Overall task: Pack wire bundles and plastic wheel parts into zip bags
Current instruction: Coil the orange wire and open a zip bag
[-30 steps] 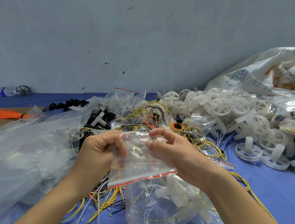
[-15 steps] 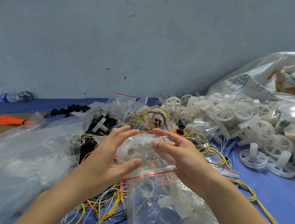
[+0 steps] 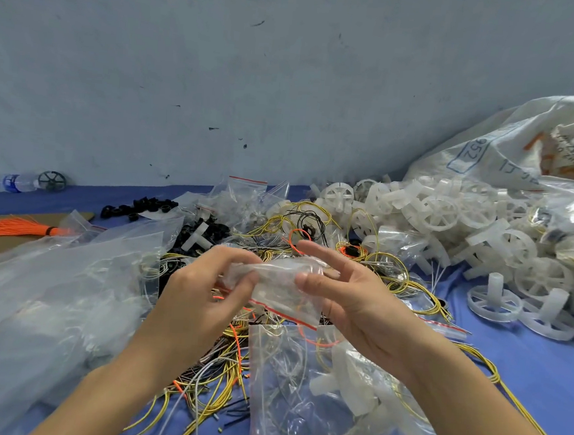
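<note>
Clear plastic zip bag (image 3: 283, 287) with a red seal strip lies crosswise between both hands, its sealed mouth facing down toward the person. Left hand (image 3: 200, 293) pinches its left end; right hand (image 3: 351, 298) holds the right end, fingers loosely extended

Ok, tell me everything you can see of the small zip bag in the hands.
The small zip bag is clear, thin plastic with a red strip along its zip edge, which sits at the lower side, tilted down to the right. It is crumpled and held above the wire pile. The left hand pinches its left end; the right hand touches its right side with thumb and fingers. Whether anything is inside cannot be told.
</note>
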Demonstrator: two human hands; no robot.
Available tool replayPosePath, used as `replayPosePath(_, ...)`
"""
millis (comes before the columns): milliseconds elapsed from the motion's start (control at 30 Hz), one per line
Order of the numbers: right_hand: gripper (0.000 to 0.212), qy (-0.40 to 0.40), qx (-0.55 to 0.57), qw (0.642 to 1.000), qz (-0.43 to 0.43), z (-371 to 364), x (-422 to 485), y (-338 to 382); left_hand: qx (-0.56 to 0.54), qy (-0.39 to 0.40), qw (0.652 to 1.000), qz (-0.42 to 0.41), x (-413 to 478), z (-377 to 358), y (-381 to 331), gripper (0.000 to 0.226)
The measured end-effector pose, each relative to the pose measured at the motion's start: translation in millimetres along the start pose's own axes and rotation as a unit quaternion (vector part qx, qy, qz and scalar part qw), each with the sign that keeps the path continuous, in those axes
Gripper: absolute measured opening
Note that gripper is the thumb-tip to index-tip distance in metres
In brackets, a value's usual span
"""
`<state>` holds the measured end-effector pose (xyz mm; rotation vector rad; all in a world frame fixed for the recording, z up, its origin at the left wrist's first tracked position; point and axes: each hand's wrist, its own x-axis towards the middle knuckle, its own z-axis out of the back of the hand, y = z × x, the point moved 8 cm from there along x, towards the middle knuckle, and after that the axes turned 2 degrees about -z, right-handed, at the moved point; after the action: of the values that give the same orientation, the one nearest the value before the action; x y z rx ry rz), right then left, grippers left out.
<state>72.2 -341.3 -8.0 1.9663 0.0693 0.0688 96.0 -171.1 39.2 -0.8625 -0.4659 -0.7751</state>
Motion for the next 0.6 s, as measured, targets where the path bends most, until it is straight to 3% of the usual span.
replayPosePath(100,0.051,-0.011,-0.221,0.972,0.072,-4,-2,8,-0.11,-0.012,0.991,0.077,0,-1,9,0.02)
replayPosePath(267,0.048,-0.073,-0.417,0.898,0.123,-6,-2,7,-0.324,0.007,0.938,0.119,6,-12,4,0.042)
replayPosePath(333,0.042,-0.052,-0.409,0.904,0.11,-10,-1,0,-0.384,0.007,0.915,0.121,8,-16,0,0.046)
replayPosePath(433,0.02,0.017,-0.328,0.942,0.068,-25,0,-10,-0.45,0.007,0.883,0.135,10,-22,-5,0.051)
replayPosePath(533,0.007,0.04,-0.253,0.966,0.043,-31,2,-17,-0.444,-0.02,0.883,0.15,11,-20,-1,0.05)
replayPosePath(600,0.009,0.054,-0.208,0.976,0.039,-34,3,-19,-0.417,-0.06,0.89,0.176,10,-15,7,0.044)
